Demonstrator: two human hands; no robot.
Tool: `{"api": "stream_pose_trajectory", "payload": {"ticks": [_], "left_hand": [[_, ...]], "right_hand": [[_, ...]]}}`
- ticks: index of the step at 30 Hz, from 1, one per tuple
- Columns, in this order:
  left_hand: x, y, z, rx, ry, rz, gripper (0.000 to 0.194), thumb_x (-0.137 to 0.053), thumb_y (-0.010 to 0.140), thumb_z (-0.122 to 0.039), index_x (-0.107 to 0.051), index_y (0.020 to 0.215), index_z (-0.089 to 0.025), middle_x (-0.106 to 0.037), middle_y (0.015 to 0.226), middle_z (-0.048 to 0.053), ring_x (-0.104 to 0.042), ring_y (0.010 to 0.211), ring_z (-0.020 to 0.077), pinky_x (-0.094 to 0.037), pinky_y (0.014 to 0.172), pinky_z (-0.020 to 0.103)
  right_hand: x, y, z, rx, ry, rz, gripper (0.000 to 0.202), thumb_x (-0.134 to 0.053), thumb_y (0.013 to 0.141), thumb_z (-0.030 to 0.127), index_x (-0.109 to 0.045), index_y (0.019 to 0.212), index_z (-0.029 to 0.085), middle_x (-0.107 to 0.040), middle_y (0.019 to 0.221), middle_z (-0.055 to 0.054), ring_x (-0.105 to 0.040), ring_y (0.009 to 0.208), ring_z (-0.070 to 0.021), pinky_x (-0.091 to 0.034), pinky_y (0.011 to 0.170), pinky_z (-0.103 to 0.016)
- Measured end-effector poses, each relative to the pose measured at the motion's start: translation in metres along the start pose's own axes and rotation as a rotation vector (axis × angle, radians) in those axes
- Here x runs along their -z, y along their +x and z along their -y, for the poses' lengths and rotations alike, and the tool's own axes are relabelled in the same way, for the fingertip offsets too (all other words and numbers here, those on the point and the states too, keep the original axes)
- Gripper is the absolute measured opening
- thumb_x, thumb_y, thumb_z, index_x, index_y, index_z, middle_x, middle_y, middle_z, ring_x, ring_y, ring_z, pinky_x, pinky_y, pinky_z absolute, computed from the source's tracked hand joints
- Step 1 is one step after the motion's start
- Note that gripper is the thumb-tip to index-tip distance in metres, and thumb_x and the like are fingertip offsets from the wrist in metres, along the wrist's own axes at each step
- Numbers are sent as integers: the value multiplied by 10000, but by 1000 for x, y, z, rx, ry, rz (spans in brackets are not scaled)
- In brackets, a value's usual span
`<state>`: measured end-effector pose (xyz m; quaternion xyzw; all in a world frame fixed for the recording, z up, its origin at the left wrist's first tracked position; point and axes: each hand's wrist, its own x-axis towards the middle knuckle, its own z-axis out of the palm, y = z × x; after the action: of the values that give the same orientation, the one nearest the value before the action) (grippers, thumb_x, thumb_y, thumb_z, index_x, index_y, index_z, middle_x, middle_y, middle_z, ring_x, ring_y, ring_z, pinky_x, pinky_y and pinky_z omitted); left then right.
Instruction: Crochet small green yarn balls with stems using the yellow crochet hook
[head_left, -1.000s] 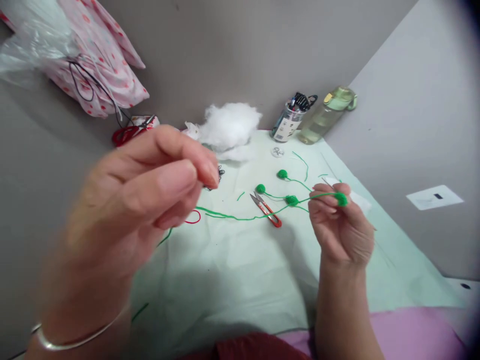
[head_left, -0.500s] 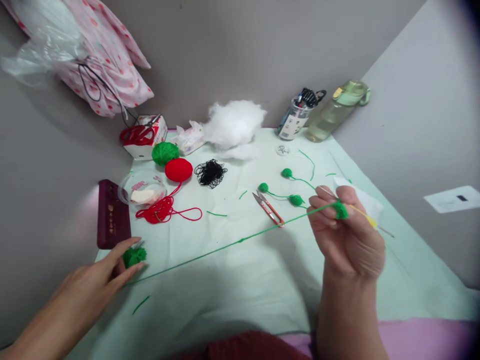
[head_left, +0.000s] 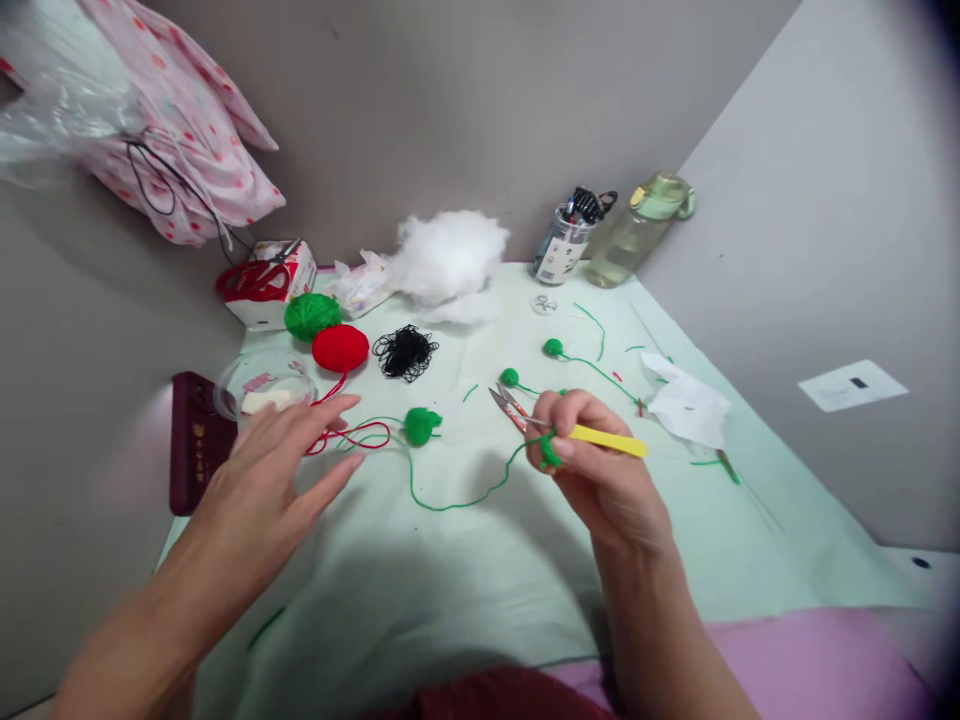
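My right hand (head_left: pixel 604 465) pinches a yellow-handled crochet hook (head_left: pixel 611 440) together with a small piece of green crochet (head_left: pixel 550 452). From that piece a slack strand of green yarn (head_left: pixel 457 507) curves across the cloth toward a small green yarn ball (head_left: pixel 421 426). My left hand (head_left: pixel 289 465) is open and holds nothing, its fingers spread over the loose red yarn (head_left: pixel 375 436) and left of the small ball. Thread snips (head_left: pixel 512 408) lie just beyond my right hand, which partly covers them.
At the back left sit a larger green yarn ball (head_left: pixel 313 316), a red yarn ball (head_left: pixel 340 348) and a black yarn tangle (head_left: pixel 406 353). White stuffing (head_left: pixel 451 255), a pen holder (head_left: pixel 564 245) and a bottle (head_left: pixel 640 235) line the wall. Green crocheted balls (head_left: pixel 553 347) lie mid-right.
My left hand has let go of the small green yarn ball, which now lies mid-table, and has risen rightward. My right hand has moved left. The taut strand has gone slack.
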<state>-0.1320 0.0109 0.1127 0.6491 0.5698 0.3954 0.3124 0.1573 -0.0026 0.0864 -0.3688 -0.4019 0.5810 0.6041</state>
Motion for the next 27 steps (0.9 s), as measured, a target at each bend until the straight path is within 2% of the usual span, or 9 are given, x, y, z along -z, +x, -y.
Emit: {"api": "stream_pose_trajectory", "payload": {"ticks": [2,5,11,13,15,18,22,25,27], "left_hand": [[-17,7,-10,-103,28,-30,116,-839,822,-426,-818,872,-323,-719,789,-3,-608,824,239,-318,1231,475],[-55,8,-20,30,-297,96,517,-664,960,-535,-561,539,-254,-427,531,-35,-450,590,171,-447,1128,468],[-91,11,-24,380,-1111,857,752,-499,865,-892,-476,477,-249,-222,468,-67,-195,437,103,-593,580,414],[-78,16,-32,413,-1242,710,684,-596,828,-869,-585,550,-244,-337,511,-49,-228,404,92,-526,426,338],[-61,22,-43,393,-1246,322,534,-646,862,-792,-719,732,-279,-502,620,-20,-370,444,107,-501,411,271],[-46,25,-53,288,-1063,-75,524,-466,1023,-699,-769,837,-315,-656,798,10,-656,767,166,-643,768,337],[-59,15,-30,-203,-695,-26,760,-275,1082,-665,-659,560,-268,-736,857,30,-679,1190,266,-320,1285,553],[-78,7,-1,-519,-157,-1,526,-493,1069,-550,-773,718,-276,-805,1042,45,-611,1315,319,43,1324,635],[-89,3,9,-370,-131,21,279,-702,970,-520,-832,993,-275,-777,1129,76,-604,1285,328,-183,1293,632]], "right_hand": [[-6,-3,-7,-9,-39,38,279,-903,763,298,-637,746,216,-570,768,25,-547,620,-119,-481,565,-269],[-13,-8,-15,26,-107,77,207,-879,814,258,-676,792,226,-596,812,13,-590,709,-137,-502,618,-271],[-15,-8,-21,141,-182,-28,143,-843,860,231,-701,850,246,-617,867,4,-612,773,-150,-513,664,-281],[-15,-7,-24,136,-221,-58,144,-837,865,243,-694,852,245,-619,875,3,-608,770,-151,-508,670,-286],[-16,-7,-27,137,-272,-78,131,-828,873,237,-698,858,248,-629,888,-1,-601,789,-156,-494,677,-290],[-20,-8,-30,167,-334,-84,116,-804,889,189,-712,879,259,-640,910,-3,-598,833,-161,-476,703,-296],[-27,-9,-31,228,-399,-98,148,-771,903,130,-705,891,263,-641,905,5,-609,850,-158,-474,722,-297],[-30,-9,-32,326,-479,-132,172,-746,910,94,-700,898,259,-645,893,11,-615,849,-152,-477,728,-294],[-31,-10,-34,402,-543,-142,196,-719,921,65,-701,923,260,-654,903,12,-616,869,-150,-479,753,-296]]}}
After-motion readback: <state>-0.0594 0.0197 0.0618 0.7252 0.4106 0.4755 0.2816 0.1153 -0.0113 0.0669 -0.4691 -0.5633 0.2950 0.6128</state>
